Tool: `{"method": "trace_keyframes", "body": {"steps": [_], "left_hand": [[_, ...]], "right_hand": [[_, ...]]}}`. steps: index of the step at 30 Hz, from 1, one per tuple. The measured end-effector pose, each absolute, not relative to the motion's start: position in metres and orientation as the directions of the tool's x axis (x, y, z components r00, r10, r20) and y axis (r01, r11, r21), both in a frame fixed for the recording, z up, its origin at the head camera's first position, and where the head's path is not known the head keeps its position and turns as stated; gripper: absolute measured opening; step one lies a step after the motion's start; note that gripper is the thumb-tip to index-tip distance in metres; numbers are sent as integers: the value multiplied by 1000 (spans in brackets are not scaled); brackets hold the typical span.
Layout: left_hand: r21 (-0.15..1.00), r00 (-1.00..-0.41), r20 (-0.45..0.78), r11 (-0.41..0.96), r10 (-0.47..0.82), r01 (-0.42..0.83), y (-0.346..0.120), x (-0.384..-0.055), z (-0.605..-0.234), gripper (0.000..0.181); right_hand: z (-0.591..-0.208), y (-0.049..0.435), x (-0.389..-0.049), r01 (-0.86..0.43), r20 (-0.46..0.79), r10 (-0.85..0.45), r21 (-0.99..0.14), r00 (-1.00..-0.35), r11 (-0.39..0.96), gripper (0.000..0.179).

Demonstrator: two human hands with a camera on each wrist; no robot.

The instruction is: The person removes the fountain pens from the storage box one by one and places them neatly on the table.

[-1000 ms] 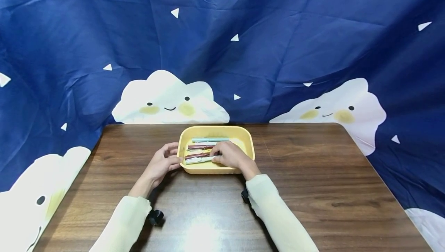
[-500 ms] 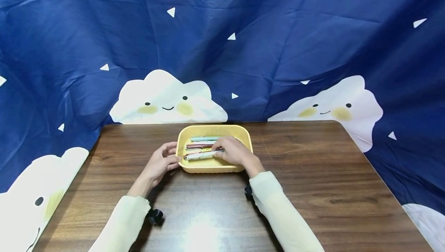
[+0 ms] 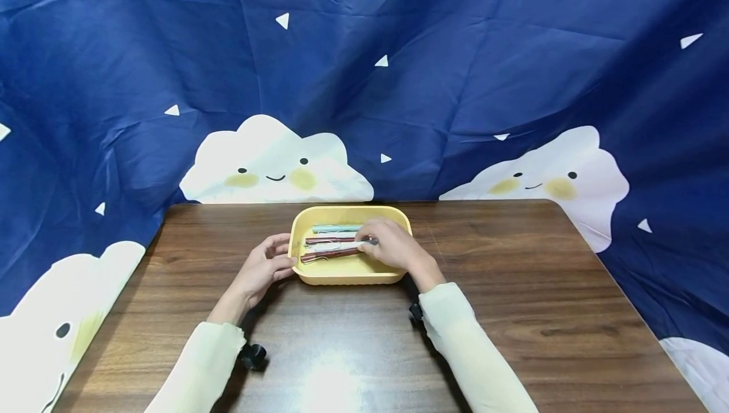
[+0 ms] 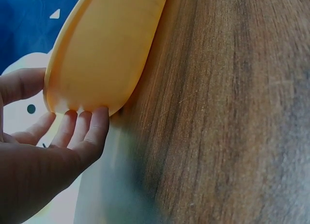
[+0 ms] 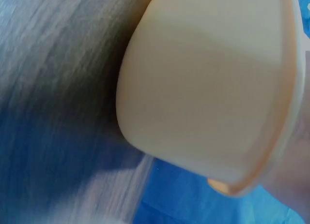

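Right hand [image 3: 393, 247] pinches white pen [image 3: 336, 246] at 3 o'clock end; pen in box [image 3: 347, 279], by red pens [image 3: 317, 257]. Left hand [image 3: 263, 271], fingers loose, touches box at 9 o'clock. Weak pinch might let pen roll toward 6 o'clock.

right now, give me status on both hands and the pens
Left hand touching yellow tray, left end. Right hand pinching pale pen. Possible obstruction: dark red pens close on either side.

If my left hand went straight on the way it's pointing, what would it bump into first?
Your left hand would most likely meet the yellow tray first; its fingertips seem to rest against the outer wall, though exact contact is hard to judge.
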State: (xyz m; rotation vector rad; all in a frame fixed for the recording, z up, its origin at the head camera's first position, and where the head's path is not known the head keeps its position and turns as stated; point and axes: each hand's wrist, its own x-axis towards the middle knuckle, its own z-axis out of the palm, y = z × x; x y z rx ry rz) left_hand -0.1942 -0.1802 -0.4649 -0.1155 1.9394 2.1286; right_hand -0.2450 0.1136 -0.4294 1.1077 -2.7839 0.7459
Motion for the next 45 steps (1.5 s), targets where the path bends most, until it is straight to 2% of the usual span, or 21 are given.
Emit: {"method": "trace_keyframes", "body": {"steps": [19,28,45], "left_hand": [[970,-964,-222,-71,146,-234,-182,-194,-465,66],[969,-964,-224,-71,143,-235,-180,-193,-464,65],[967,-964,-220,-99,147,-236,-179,-193,-464,64]], "right_hand": [[-411,159,-246,-652,352,-549,-405,-758,642,9],[-415,176,-244,-616,315,-530,-413,-787,670,9],[-420,205,-245,-591,348,-480,-402,-805,699,9]]}}
